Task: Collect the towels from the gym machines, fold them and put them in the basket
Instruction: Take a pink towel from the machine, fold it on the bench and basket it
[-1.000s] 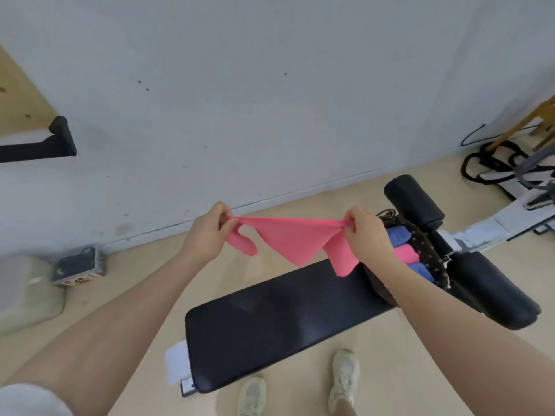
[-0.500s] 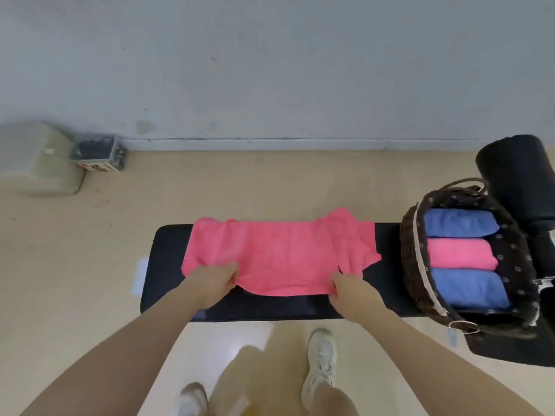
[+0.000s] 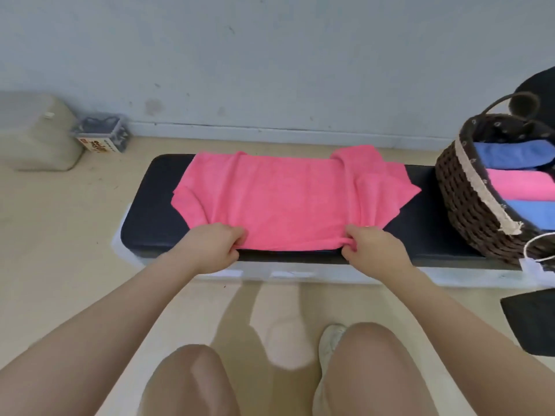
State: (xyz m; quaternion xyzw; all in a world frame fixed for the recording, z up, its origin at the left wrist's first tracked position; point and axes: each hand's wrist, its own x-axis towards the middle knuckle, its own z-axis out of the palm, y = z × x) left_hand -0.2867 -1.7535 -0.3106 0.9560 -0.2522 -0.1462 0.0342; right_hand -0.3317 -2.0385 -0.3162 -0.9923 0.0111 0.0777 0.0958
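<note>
In the head view, a pink towel (image 3: pixel 285 199) lies spread across the black padded bench (image 3: pixel 150 223), which runs from 9 o'clock to 3 o'clock through the middle of the picture. The towel is not flat: its far corners at 11 and 1 o'clock are bunched and turned over, and a loose flap sticks out toward 3 o'clock.

The left hand (image 3: pixel 210 247) sits at the towel's near left corner, at about 7 o'clock of the cloth, its fingers curled and pinching the near edge. The right hand (image 3: pixel 372 250) is at the near right corner, at about 5 o'clock of the cloth, thumb and fingers pressed together on the same edge, which is gathered into a small fold there. Both hands are at the bench's near side, and the bare forearms run back toward 6 o'clock, where the person's knees and one white shoe (image 3: pixel 330 340) show over the beige floor.

At 3 o'clock, a dark woven basket (image 3: pixel 468 211) stands on the right end of the bench, near the towel's flap but apart from it. Inside it lie folded towels side by side: a blue one (image 3: pixel 510 156) farthest, a pink one (image 3: pixel 522 184) in the middle, and another blue one (image 3: pixel 534 213) nearest.

At 10 o'clock, a pale bin (image 3: pixel 36 133) and a small crate (image 3: pixel 100 135) stand on the floor against the grey wall.
</note>
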